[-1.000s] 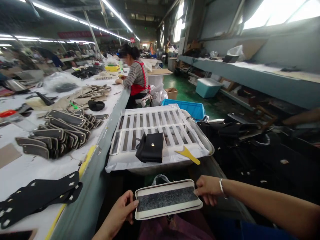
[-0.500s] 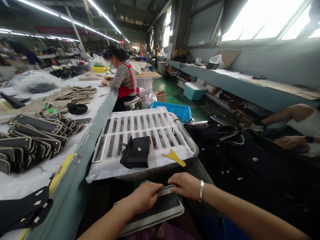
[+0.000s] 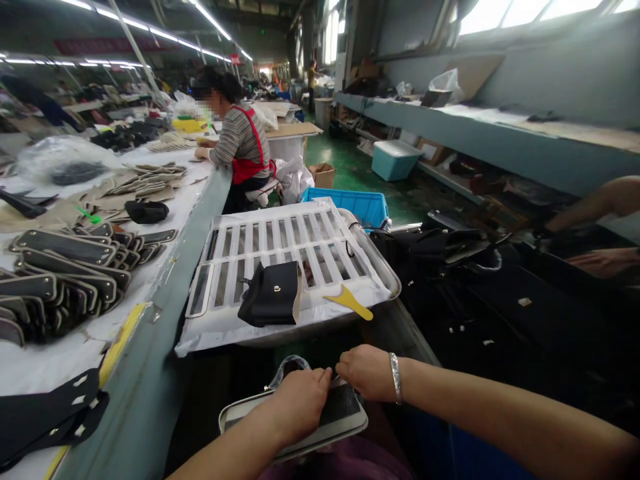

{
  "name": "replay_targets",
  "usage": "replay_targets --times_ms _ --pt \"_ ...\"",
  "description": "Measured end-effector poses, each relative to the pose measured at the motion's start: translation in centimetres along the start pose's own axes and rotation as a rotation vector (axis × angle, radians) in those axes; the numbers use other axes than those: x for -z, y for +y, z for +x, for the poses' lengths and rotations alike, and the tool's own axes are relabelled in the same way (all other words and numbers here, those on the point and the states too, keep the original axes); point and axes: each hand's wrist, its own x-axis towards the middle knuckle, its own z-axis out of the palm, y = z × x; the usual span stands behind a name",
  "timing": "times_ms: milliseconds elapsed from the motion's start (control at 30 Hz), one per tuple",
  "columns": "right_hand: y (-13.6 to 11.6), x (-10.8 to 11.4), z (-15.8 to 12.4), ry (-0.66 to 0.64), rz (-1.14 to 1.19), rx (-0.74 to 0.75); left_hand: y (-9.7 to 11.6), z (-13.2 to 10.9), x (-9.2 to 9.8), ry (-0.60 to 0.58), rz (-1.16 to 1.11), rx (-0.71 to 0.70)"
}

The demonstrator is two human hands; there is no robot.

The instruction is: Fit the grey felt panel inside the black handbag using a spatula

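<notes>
A flat cream-edged panel with a dark grey middle [image 3: 345, 415] lies across my lap at the bottom of the view. My left hand [image 3: 300, 400] rests on top of it with fingers curled, pressing its far edge. My right hand [image 3: 366, 372] is closed beside it on the same far edge, a silver bangle on the wrist. The two hands almost touch. Just beyond them a white slatted tray [image 3: 280, 247] carries a small black pouch [image 3: 273, 293] and a yellow scraper [image 3: 350, 301].
A long grey-edged worktable [image 3: 150, 333] on my left holds stacks of dark leather pieces [image 3: 65, 273]. A person in a red apron [image 3: 240, 153] sits further along it. Black bags [image 3: 450, 253] pile up on my right, where another person's arm [image 3: 600, 200] reaches in. Blue bins stand behind.
My hands moved from the panel's two ends to its far edge, meeting in the middle. The panel has turned slightly and dropped lower in view. The camera has shifted left.
</notes>
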Motion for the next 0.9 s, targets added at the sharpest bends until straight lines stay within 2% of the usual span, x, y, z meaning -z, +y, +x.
replay_targets --times_ms 67,133,267,433,600,767,833,900 --pt "0.1 0.3 -0.1 0.023 0.028 0.045 0.6 -0.1 -0.4 0.013 0.116 -0.009" --pt "0.5 0.9 0.0 0.007 0.096 0.029 1.0 -0.1 -0.7 0.034 0.223 -0.018" --pt "2.4 2.0 1.8 -0.17 0.408 -0.098 1.7 0.0 -1.3 0.042 0.354 -0.041" --pt "4.9 1.5 4.4 -0.335 0.637 -0.09 2.1 0.2 -1.8 0.128 0.442 0.047" --pt "5.9 0.3 4.8 -0.441 0.838 -0.103 1.5 0.0 -1.6 0.113 0.375 -0.001" --pt "6.0 -0.6 4.6 -0.389 0.912 -0.085 1.5 0.2 -1.7 0.121 0.318 0.028" --pt "5.8 -0.7 4.7 -0.356 0.895 -0.09 0.9 -0.1 -1.0 0.092 0.22 0.047" --pt "5.6 -0.6 4.8 -0.327 0.852 -0.104 -0.7 -0.8 0.6 0.026 0.012 0.087"
